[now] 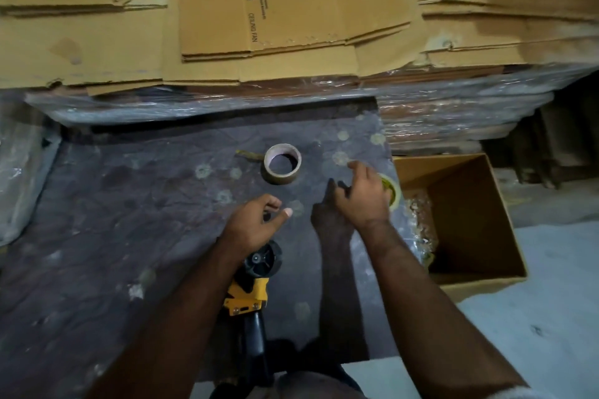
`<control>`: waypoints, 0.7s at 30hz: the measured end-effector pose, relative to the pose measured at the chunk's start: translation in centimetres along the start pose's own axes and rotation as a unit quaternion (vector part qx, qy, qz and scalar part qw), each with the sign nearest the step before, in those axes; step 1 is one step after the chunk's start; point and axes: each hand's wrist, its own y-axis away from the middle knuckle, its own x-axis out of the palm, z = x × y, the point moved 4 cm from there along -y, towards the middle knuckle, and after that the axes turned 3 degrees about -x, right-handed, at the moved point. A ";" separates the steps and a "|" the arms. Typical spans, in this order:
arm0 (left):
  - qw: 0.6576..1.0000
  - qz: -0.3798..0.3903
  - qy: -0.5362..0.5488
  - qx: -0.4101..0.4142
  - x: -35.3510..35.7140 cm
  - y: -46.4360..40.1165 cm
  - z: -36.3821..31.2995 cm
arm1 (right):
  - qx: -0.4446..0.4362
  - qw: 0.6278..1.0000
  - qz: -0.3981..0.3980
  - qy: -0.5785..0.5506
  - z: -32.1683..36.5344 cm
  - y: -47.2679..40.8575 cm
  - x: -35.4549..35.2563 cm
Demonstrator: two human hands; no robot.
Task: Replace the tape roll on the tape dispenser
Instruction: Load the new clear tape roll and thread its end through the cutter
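Note:
A yellow and black tape dispenser (251, 288) lies on the dark cloth, its black hub (263, 257) bare and its handle pointing toward me. My left hand (254, 222) hovers just beyond the hub with fingers loosely curled and nothing in them. A full roll of brown tape (282, 165) lies flat further back. My right hand (363, 196) is at the cloth's right edge with its fingers spread. A thin, yellowish, nearly used-up tape core (392, 193) sits tilted at that hand's far side, partly hidden by it.
An open cardboard box (466, 220) with some plastic scraps inside stands on the floor to the right. Stacks of flattened cartons (291, 19) on plastic-wrapped bundles (437, 113) fill the back. A wrapped bundle (19, 172) lies at left.

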 end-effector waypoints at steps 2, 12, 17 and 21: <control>1.000 0.023 -0.012 0.006 0.8 -0.3 -0.6 | 0.043 0.998 0.022 0.046 -3.0 1.0 -1.2; 0.997 0.052 -0.010 0.050 0.5 0.9 -1.0 | 0.021 0.992 0.092 0.087 -2.6 3.4 -0.7; 0.993 -0.003 0.035 0.110 -4.3 3.0 0.4 | -0.045 0.986 0.129 -0.091 6.1 6.3 0.2; 0.986 -0.039 0.089 0.136 -9.1 5.8 3.2 | -0.100 0.970 0.168 -0.145 13.3 10.6 1.4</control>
